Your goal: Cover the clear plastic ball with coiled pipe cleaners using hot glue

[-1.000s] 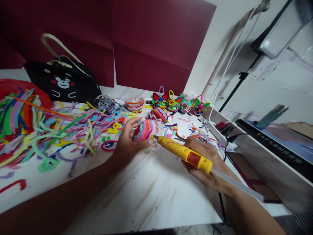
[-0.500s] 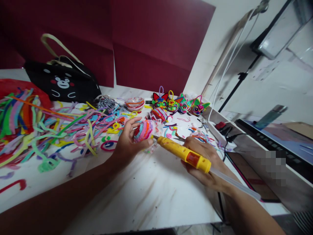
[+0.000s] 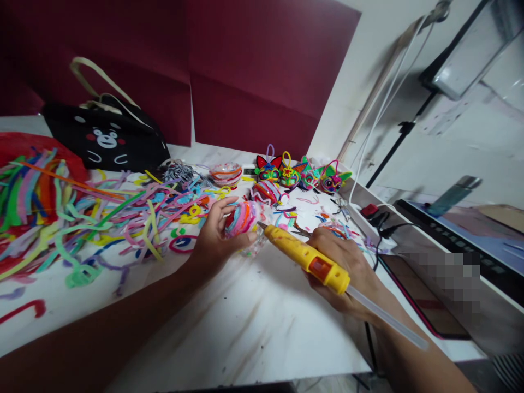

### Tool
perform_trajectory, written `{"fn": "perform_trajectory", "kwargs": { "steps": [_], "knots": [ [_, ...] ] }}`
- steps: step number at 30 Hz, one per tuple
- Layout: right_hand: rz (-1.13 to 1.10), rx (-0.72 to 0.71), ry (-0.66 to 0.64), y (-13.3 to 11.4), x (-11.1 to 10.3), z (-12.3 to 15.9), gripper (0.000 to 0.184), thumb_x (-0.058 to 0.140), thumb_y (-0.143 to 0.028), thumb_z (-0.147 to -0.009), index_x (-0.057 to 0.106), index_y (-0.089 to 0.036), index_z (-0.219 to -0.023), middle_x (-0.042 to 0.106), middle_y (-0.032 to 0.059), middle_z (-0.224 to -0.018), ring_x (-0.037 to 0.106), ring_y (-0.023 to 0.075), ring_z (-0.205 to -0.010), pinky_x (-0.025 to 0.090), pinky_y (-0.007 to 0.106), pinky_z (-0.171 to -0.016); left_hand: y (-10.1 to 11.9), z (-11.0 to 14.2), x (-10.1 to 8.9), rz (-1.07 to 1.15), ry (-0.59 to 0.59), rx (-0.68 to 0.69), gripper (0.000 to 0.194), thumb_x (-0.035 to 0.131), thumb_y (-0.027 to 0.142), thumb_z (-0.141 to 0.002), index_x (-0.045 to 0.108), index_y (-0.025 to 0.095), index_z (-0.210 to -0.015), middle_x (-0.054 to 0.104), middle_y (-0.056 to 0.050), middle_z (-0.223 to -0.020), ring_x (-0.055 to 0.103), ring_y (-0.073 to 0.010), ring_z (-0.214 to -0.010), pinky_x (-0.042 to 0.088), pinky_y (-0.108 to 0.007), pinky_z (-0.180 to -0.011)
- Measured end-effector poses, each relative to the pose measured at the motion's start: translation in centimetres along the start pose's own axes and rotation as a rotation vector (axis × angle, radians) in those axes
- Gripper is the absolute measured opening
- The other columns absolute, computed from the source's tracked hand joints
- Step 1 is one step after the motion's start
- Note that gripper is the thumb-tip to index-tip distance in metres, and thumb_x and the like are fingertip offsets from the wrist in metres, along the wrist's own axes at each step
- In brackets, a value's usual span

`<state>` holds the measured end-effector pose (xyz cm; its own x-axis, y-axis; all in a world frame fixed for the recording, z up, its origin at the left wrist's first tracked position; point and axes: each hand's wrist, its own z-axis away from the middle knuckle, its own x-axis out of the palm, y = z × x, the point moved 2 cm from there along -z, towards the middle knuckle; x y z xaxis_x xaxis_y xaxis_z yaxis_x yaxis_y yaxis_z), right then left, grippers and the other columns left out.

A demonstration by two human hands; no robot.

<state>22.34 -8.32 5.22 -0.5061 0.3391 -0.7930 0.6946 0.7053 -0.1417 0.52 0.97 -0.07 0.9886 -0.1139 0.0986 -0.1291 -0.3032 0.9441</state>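
Observation:
My left hand (image 3: pixel 216 232) is closed around a clear plastic ball (image 3: pixel 244 218) wound with red, blue, pink and orange fuzzy strips, its thumb along the near side. In my right hand (image 3: pixel 338 262) is a yellow hot glue gun (image 3: pixel 305 254), a long translucent glue stick (image 3: pixel 388 319) jutting from its back end. The gun's metal nozzle is right beside the ball's right side; whether it touches cannot be made out. Just behind the ball lies another strip-covered ball (image 3: pixel 266 192). Scissors (image 3: pixel 302 232) lie partly hidden behind the gun.
Many coloured pipe cleaners (image 3: pixel 135 213) spread over the left side of the white table (image 3: pixel 245 338). Several finished cat-like ornaments (image 3: pixel 290 172) stand at the back, near a clear bowl (image 3: pixel 226 173). A black bag (image 3: pixel 106 134) sits back left; a phone (image 3: pixel 426 297) and power strip (image 3: pixel 380 229) lie right.
The glue gun's rear end has swung slightly left and down, with the glue stick moving along. My left hand and the ball stay nearly still.

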Motion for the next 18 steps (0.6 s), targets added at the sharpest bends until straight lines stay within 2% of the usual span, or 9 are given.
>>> {"fn": "perform_trajectory", "kwargs": {
  "steps": [3, 6, 8, 12, 15, 18],
  "knots": [
    [0.004, 0.003, 0.049, 0.0, -0.3, 0.0, 0.007, 0.047, -0.018, -0.090, 0.045, -0.024, -0.086, 0.051, 0.0012, -0.074, 0.048, 0.0174, -0.062, 0.033, 0.030, -0.054, 0.0, -0.2, -0.1, -0.007, 0.012, 0.025, 0.085, 0.089, 0.040, -0.054, 0.053, 0.021, -0.129, 0.057, -0.012, -0.129, 0.056, -0.0322, -0.123, 0.048, -0.042, -0.100],
    [0.059, 0.116, 0.027, 0.5, -0.4, 0.1, 0.008, 0.044, -0.023, -0.093, 0.046, -0.022, -0.086, 0.051, 0.0018, -0.077, 0.048, 0.0163, -0.062, 0.034, 0.030, -0.055, 0.0, -0.7, -0.5, -0.052, 0.088, 0.081, 0.080, 0.087, 0.037, -0.056, 0.054, 0.021, -0.126, 0.059, -0.011, -0.128, 0.051, -0.0320, -0.130, 0.044, -0.043, -0.106],
    [0.122, 0.228, -0.074, 1.1, 0.1, 0.2, 0.010, 0.044, -0.028, -0.094, 0.049, -0.021, -0.089, 0.055, 0.0039, -0.082, 0.052, 0.0176, -0.066, 0.036, 0.030, -0.058, 0.1, -1.1, -0.8, -0.094, 0.127, 0.144, 0.079, 0.086, 0.036, -0.057, 0.053, 0.021, -0.127, 0.060, -0.011, -0.127, 0.052, -0.0314, -0.129, 0.044, -0.043, -0.107],
    [0.209, 0.383, -0.376, 1.5, 2.1, -0.2, 0.016, 0.050, -0.030, -0.089, 0.055, -0.018, -0.097, 0.061, 0.0086, -0.095, 0.060, 0.0222, -0.076, 0.040, 0.033, -0.065, 0.4, -1.3, -1.2, -0.183, 0.117, 0.244, 0.080, 0.085, 0.033, -0.059, 0.051, 0.021, -0.130, 0.059, -0.011, -0.129, 0.055, -0.0312, -0.126, 0.044, -0.044, -0.108],
    [0.207, 0.414, -0.531, 1.4, 3.8, -0.3, 0.025, 0.054, -0.031, -0.086, 0.059, -0.015, -0.104, 0.062, 0.0109, -0.103, 0.063, 0.0239, -0.080, 0.043, 0.034, -0.066, 0.4, -1.0, -1.1, -0.233, 0.103, 0.263, 0.080, 0.084, 0.030, -0.060, 0.050, 0.023, -0.132, 0.058, -0.011, -0.133, 0.054, -0.0320, -0.128, 0.044, -0.047, -0.108],
    [0.150, 0.420, -0.601, 1.4, 4.6, -0.1, 0.038, 0.061, -0.034, -0.083, 0.061, -0.013, -0.115, 0.063, 0.0126, -0.109, 0.065, 0.0261, -0.085, 0.047, 0.036, -0.072, 0.5, -0.6, -0.9, -0.267, 0.088, 0.289, 0.082, 0.084, 0.030, -0.060, 0.049, 0.023, -0.134, 0.057, -0.012, -0.135, 0.055, -0.0327, -0.127, 0.045, -0.047, -0.108]
  ]
}}
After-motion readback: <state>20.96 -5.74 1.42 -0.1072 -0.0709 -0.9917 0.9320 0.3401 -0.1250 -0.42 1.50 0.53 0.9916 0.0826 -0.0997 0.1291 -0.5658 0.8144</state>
